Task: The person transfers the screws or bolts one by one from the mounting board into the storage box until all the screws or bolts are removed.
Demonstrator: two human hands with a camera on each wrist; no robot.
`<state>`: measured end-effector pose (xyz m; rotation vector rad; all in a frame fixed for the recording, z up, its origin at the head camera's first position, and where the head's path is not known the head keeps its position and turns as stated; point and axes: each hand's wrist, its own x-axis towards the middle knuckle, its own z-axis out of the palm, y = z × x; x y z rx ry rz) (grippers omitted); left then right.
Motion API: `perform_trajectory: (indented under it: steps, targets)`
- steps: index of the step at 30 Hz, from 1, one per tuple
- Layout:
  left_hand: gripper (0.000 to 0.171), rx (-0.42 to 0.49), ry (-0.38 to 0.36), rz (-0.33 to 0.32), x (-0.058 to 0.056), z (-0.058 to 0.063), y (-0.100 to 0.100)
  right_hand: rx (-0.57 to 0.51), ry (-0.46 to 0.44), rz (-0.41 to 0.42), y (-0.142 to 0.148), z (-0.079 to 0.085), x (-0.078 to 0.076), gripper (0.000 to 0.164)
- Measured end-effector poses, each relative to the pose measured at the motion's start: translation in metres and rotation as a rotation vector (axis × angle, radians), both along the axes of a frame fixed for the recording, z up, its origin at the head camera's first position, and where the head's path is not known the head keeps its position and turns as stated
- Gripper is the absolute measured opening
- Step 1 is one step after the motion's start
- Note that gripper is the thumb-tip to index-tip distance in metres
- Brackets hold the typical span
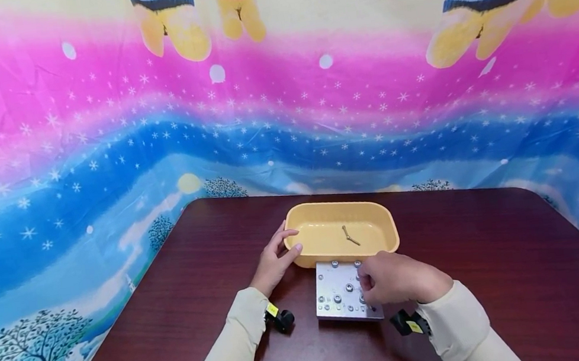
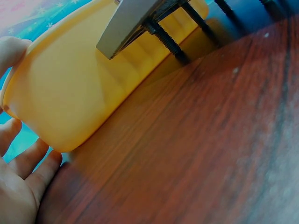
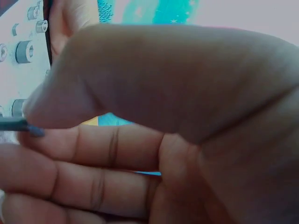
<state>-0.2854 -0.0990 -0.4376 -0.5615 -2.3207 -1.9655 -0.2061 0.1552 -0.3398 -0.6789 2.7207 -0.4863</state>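
A yellow plastic tray [image 1: 323, 239] stands at the far middle of the table. My left hand [image 1: 272, 263] grips its left end, the thumb at the rim. Directly in front of the tray is a silver metal plate [image 1: 329, 286] with several socket-head bolts [image 1: 349, 287] in it. Dark threaded shanks [image 2: 166, 39] stick out below the plate in the left wrist view. Over the plate's right side, my right hand [image 1: 397, 278] pinches a thin grey metal rod [image 3: 14, 123] between thumb and forefinger. Most of the rod is out of view, so its kind is unclear.
Thin brass-coloured pieces [image 1: 351, 236], possibly small screws, lie inside the tray. The dark red-brown wooden table [image 1: 468, 243] reaches back to a patterned cloth [image 1: 283, 127] that hangs behind it. A small black camera [image 1: 282, 319] is strapped to the left wrist.
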Motion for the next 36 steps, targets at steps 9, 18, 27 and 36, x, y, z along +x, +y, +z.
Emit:
perform_trajectory:
  steps: [9, 18, 27, 36]
  targets:
    - [0.045, -0.004, -0.002, 0.003, 0.000, 0.000, 0.000, -0.101, 0.046, 0.122, 0.003, 0.001, -0.006, 0.017]
    - [0.040, 0.008, 0.012, 0.017, 0.001, -0.002, 0.002, -0.178, 0.124, 0.134, 0.006, -0.003, -0.012, 0.017]
    - [0.046, -0.007, 0.001, 0.005, 0.000, -0.002, 0.000, -0.209, 0.156, 0.126, 0.009, -0.005, -0.017, 0.017]
    - [0.040, 0.009, 0.030, 0.014, -0.003, -0.003, 0.000, -0.242, 0.188, 0.086, 0.009, -0.007, -0.024, 0.009]
